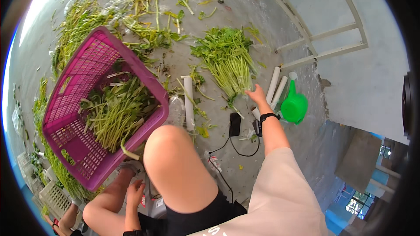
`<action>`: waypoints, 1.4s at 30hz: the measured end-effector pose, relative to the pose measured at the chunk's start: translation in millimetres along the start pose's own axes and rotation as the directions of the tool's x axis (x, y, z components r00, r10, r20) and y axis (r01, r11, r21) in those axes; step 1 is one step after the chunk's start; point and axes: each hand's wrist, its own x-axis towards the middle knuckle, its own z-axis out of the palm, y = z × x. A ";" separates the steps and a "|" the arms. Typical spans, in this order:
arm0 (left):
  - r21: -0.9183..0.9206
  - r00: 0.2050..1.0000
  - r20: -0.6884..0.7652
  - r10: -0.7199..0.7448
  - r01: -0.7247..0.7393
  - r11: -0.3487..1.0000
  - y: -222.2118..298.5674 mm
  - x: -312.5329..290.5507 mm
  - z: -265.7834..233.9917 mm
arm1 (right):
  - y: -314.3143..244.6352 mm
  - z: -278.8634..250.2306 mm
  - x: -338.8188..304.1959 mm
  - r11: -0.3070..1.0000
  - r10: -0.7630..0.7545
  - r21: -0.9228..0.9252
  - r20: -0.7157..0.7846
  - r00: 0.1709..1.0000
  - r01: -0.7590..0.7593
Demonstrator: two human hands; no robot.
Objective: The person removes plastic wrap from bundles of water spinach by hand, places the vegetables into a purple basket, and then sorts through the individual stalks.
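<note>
My right hand, fingers spread, reaches toward one o'clock for the loose, floppy bundle of leafy green stalks, probably light, best grasped round its firmer pale stem ends.

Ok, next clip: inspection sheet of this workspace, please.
Surface: grey concrete floor, wet-looking.
Job's things: bundle of green stalks; pink basket tilted, partly filled with stalks.
Clutter: loose stems and leaves, white tubes, green watering can, clear bottle.
Grippers: right hand at the bundle's stem ends; left hand low by the knee, empty.
Cables: black cable from a black phone.
Surroundings: white wall, white metal frame.
</note>
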 end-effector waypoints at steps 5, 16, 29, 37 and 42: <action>0.071 0.996 0.059 -0.068 0.064 0.995 34.0 2.7 -1.2 | 8.9 22.4 43.7 0.995 -0.065 -0.070 0.035 0.997 0.067; 0.026 0.985 0.019 -0.173 0.173 0.985 36.1 35.0 -22.8 | -26.3 68.1 84.0 0.955 0.019 0.291 0.118 0.993 -0.053; 0.062 0.970 0.157 -0.188 0.180 0.982 49.5 40.6 2.6 | -99.9 143.8 -61.3 0.979 -0.122 0.186 0.190 0.974 0.087; -0.242 0.973 0.036 -0.227 0.229 0.943 36.0 45.0 8.5 | -57.1 82.2 71.2 0.860 -0.511 -0.231 -0.409 0.756 0.456; 0.035 0.978 0.082 -0.194 0.192 0.981 61.1 34.8 -6.7 | -95.2 101.7 41.0 0.929 -0.106 -0.350 0.054 0.993 0.118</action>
